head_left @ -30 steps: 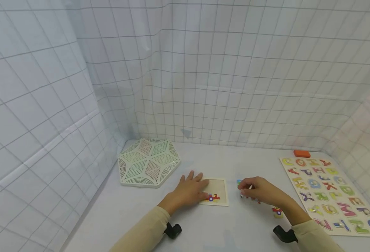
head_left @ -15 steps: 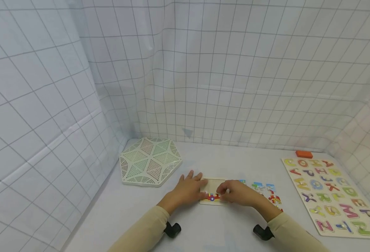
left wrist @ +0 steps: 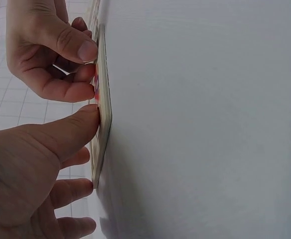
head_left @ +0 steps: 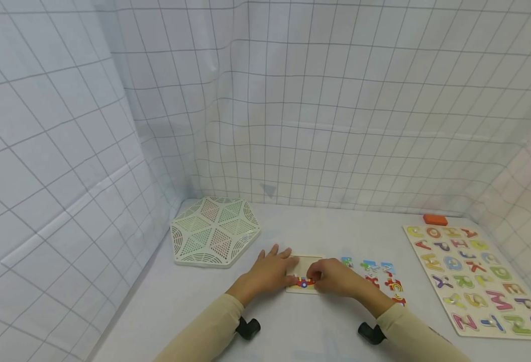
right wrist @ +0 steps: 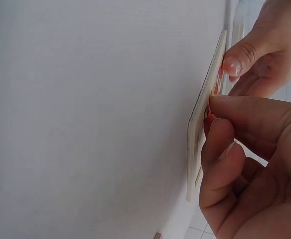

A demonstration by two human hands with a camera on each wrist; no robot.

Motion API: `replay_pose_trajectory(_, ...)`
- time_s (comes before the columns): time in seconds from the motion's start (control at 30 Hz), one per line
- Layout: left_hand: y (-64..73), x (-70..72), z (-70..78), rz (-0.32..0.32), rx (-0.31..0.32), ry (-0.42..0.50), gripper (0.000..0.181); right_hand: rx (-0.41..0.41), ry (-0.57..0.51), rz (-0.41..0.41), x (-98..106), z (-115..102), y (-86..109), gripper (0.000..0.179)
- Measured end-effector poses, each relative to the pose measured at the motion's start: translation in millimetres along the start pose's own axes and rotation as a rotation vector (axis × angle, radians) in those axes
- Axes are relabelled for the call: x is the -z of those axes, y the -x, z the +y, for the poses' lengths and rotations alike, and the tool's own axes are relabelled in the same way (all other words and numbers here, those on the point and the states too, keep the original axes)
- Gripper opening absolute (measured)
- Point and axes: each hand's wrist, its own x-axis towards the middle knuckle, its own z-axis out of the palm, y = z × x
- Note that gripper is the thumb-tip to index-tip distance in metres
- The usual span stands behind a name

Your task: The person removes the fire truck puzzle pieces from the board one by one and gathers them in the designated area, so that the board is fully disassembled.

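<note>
A small wooden puzzle board (head_left: 306, 263) lies on the table, with red and blue pieces (head_left: 304, 284) along its near edge. My left hand (head_left: 270, 271) rests on the board's left side, fingers spread and straight; in the left wrist view its thumb (left wrist: 83, 124) presses at the picture surface. From the right, my right hand (head_left: 335, 276) reaches over the board and pinches a puzzle piece (right wrist: 211, 110) between thumb and curled fingers, down at the board's surface. Those fingers mostly hide the piece.
Several loose puzzle pieces (head_left: 394, 285) lie right of the board, partly behind the right forearm. Farther right is an alphabet board (head_left: 466, 274) with an orange block (head_left: 435, 219) behind it. A white hexagonal perforated panel (head_left: 215, 231) stands at the back left. Gridded curtains (head_left: 360, 125) enclose the table.
My right hand has moved left from the loose pieces to the board, bringing a piece, then shifted slightly farther left. The left hand has stayed on the board.
</note>
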Motion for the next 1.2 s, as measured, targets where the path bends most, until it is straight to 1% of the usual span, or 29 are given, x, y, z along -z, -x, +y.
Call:
replay_pose_trajectory(0.23, -0.2, -1.5, -1.3, 0.004, 0.006, 0.009, 0.058, 0.026, 0.027, 0.005, 1.1, -2.2, -2.3, 0.02)
replay_pose_trajectory(0.4, -1.1, -3.0, -2.1, 0.007, 0.007, -0.002, 0.058, 0.014, 0.034, -0.017, 2.0, -3.6, -5.2, 0.018)
replay_pose_trajectory(0.57, 0.8, -0.5, 0.4, 0.017, 0.006, -0.012, 0.06, 0.009, 0.039, -0.022, 2.1, -2.8, -5.3, 0.019)
replay_pose_trajectory(0.73, 3.6, 1.8, 2.9, 0.017, 0.011, -0.008, 0.061, 0.031, 0.035, -0.016, 2.3, -2.2, -4.3, 0.02)
replay_pose_trajectory(0.87, 4.2, 1.9, 3.0, 0.014, 0.011, -0.003, 0.061, 0.049, 0.061, -0.01, 1.6, -1.4, -5.1, 0.021)
replay_pose_trajectory(1.07, 3.1, 0.6, 1.8, 0.024, 0.007, -0.023, 0.062, 0.039, 0.092, 0.009, 1.4, 2.8, -3.4, 0.019)
replay_pose_trajectory(1.2, 2.1, -0.9, 1.3, 0.026, -0.002, -0.019, 0.062, 0.016, 0.066, 0.026, 6.7, 9.3, 3.5, 0.019)
